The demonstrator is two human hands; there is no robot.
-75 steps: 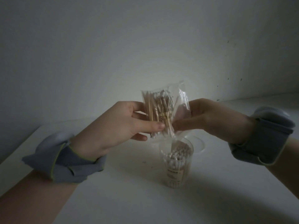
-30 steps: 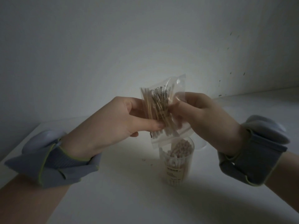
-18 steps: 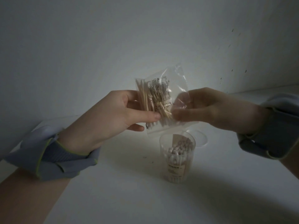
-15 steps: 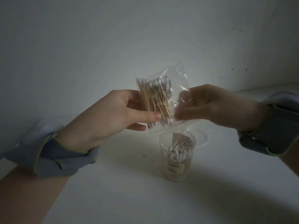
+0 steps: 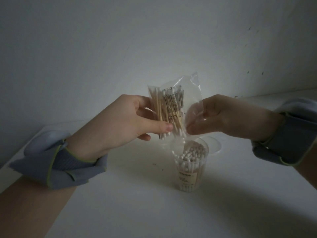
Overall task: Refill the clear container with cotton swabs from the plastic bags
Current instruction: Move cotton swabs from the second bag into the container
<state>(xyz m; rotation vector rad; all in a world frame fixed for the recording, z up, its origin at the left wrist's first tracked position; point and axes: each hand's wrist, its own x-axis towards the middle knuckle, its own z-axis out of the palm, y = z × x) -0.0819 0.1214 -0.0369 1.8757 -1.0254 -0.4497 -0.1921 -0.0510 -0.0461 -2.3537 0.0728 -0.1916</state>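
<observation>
A dim, plain indoor room, probably someone's home, though little settles it. A bare white wall (image 5: 120,48) rises behind a white table (image 5: 137,212), with dark specks (image 5: 247,72) at its far right. On the table stands a clear container (image 5: 189,164) of cotton swabs (image 5: 190,152), a bathroom thing, with a clear lid (image 5: 215,145) just behind.

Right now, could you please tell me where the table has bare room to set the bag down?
Bare table lies in front of the clear container and between it and the left sleeve. Behind the container it is crowded: the lid lies there, the bag above.
</observation>
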